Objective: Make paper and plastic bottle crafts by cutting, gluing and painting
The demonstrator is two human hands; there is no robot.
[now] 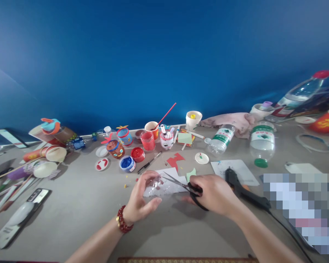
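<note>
Gripping scissors with parted blades, the right hand worked beside clear plastic held loosely in the left hand over paper, where a twist could have nicked the left fingertips.

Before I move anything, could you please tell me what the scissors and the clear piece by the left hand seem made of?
Scissors: grey, shiny blades, likely metal; black handles, probably plastic. Clear piece: see-through with glossy highlights, probably thin plastic.

Black-handled scissors | parted, pointing left | clear plastic | near blade tips
</note>
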